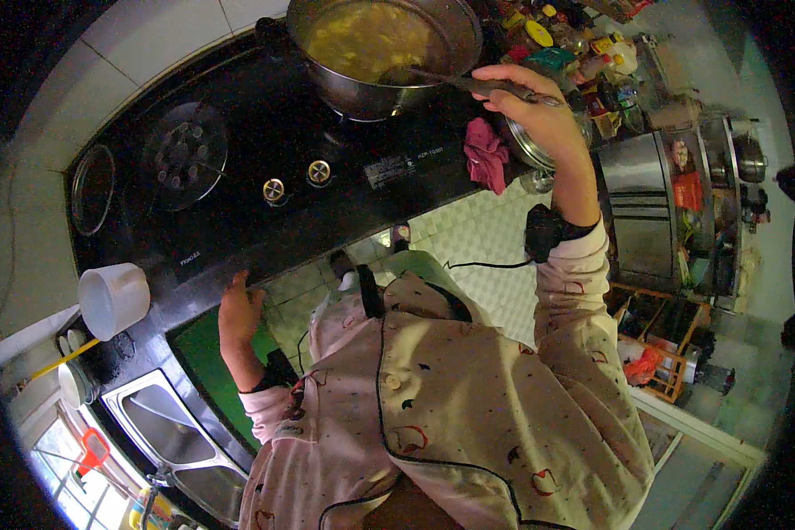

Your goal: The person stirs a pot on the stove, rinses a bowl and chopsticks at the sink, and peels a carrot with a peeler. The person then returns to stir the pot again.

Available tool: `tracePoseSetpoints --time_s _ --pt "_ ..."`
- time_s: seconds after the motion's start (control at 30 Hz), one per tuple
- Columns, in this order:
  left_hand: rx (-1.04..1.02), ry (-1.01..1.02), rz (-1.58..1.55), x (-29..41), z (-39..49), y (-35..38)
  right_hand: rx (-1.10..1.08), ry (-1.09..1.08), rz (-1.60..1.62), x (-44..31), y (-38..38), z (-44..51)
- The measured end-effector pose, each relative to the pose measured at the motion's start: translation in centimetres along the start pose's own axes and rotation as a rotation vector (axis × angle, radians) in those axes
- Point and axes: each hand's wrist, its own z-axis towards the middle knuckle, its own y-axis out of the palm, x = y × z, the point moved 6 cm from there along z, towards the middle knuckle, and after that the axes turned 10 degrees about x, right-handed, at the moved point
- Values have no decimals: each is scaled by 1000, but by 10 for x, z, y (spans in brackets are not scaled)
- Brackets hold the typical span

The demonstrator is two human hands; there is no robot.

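Observation:
My right hand (pixel 527 99) grips the dark handle of a ladle or cooking spoon (pixel 460 81) above the front right rim of a large metal pot (pixel 358 93). The utensil's lower end dips into yellowish soup (pixel 364 36) with pale pieces in it, so its head is hidden. The pot stands on the right side of a black glass gas hob (pixel 344 212). My left hand (pixel 238 315) holds nothing; its fingertips are at the hob counter's front edge, with the thumb apart. A pink cloth (pixel 485 156) lies right of the pot, beside a round metal lid (pixel 530 146) partly behind my right forearm.
Left of the pot are a second burner (pixel 184 156) and a round glass lid (pixel 93 190). A white plastic container (pixel 114 301) stands near the sink (pixel 165 424). Bottles and jars (pixel 603 73) crowd the right end. A steel cabinet (pixel 636 199) stands beyond my right arm.

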Motion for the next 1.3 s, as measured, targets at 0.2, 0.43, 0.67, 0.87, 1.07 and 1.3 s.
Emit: tracePoseSetpoints --time_s 0.2,0.43,0.67,0.87,1.07,1.3 --pt "18 93 21 11 2 0 -16 -8 -108 4 6 -11" --pt "1 49 88 60 -5 -1 95 42 65 26 -41 -59" --pt "-20 215 16 153 7 31 345 230 -278 115 -172 -225" --pt "-240 363 266 310 -15 107 673 583 -353 184 -296 -429" --pt "-118 873 65 503 -50 194 982 867 -534 220 -379 -609" --pt "-461 982 88 666 -60 316 1224 1043 -453 273 -404 -748"
